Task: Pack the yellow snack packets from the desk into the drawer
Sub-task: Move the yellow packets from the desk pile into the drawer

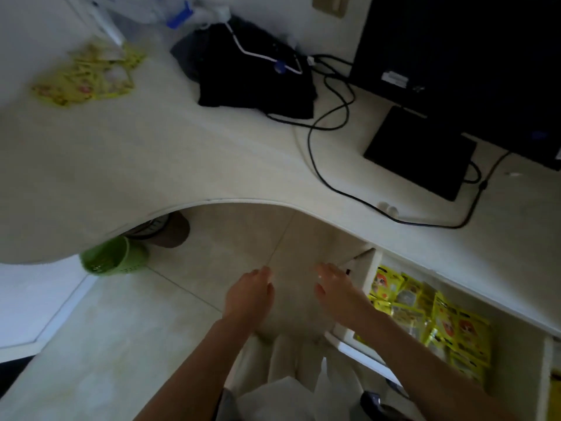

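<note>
— Head view: how many yellow packets [437, 317] sit in the drawer [368, 275]?

— Hard to count; they overlap just right of the right hand [335, 288], partly under the desk [151, 153] edge. More packets on the desk [88, 75], far up-left of the left hand [250, 294], are blurred.

— And the hands?

— Two, both empty, fingers loosely spread, apart over the floor. One green bin [110, 256] stands left of them.

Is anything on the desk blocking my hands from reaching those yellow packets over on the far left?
Nothing visible does. The yellow snack packets lie on bare desk; the black bag sits to their right, off the path from either the left hand or the right hand.
</note>
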Action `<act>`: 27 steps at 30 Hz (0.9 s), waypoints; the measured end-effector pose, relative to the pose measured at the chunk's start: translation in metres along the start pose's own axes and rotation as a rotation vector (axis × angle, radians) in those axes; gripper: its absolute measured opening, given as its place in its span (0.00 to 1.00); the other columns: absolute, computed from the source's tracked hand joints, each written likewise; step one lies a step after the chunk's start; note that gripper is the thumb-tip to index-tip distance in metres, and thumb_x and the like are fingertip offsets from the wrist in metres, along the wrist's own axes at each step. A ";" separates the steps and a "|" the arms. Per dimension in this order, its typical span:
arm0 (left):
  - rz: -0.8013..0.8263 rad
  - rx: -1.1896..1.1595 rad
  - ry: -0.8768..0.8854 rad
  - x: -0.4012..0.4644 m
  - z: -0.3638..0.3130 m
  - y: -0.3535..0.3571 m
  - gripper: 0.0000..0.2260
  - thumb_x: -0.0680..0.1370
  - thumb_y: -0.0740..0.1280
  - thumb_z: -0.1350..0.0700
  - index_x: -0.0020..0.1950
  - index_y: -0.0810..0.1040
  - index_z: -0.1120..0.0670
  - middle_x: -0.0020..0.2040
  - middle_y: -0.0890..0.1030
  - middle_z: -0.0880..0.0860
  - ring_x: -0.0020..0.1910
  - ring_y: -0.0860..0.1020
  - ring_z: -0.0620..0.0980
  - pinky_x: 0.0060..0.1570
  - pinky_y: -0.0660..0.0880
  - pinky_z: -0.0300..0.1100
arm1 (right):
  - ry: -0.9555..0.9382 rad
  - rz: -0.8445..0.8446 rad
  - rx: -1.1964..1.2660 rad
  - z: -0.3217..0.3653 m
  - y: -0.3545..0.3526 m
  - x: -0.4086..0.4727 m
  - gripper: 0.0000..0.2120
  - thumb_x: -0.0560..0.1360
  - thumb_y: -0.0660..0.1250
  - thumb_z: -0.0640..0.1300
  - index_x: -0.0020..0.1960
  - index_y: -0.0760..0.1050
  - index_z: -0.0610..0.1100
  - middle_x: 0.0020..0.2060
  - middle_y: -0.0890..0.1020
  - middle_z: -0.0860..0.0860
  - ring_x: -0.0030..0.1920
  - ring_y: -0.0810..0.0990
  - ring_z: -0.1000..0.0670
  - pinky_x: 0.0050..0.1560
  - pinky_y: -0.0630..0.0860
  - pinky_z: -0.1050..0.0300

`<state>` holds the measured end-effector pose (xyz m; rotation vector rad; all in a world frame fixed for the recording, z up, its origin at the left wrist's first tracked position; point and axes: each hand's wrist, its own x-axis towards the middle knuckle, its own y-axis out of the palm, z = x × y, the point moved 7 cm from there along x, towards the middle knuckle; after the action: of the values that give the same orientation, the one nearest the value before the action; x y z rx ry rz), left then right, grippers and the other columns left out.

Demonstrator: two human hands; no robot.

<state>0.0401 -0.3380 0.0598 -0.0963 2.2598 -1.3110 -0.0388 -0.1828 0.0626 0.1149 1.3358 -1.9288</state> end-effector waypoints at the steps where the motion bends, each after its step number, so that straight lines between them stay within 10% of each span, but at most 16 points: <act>1: -0.029 -0.004 -0.017 0.000 0.019 -0.013 0.09 0.80 0.58 0.54 0.58 0.72 0.52 0.48 0.79 0.51 0.47 0.79 0.51 0.48 0.78 0.48 | -0.014 -0.001 -0.001 0.016 0.005 0.008 0.14 0.77 0.58 0.41 0.61 0.69 0.41 0.58 0.74 0.43 0.55 0.78 0.40 0.51 0.76 0.49; 27: -0.336 -0.085 -0.375 0.111 0.290 -0.235 0.12 0.79 0.59 0.52 0.61 0.73 0.51 0.54 0.80 0.50 0.54 0.77 0.52 0.51 0.76 0.47 | -0.435 0.042 -0.200 0.332 -0.017 0.257 0.15 0.80 0.57 0.45 0.65 0.68 0.45 0.59 0.77 0.47 0.58 0.75 0.48 0.56 0.76 0.53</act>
<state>0.0358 -0.7261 0.0950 -0.7172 2.0282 -1.2330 -0.1170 -0.5935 0.1016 -0.3533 1.2059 -1.6521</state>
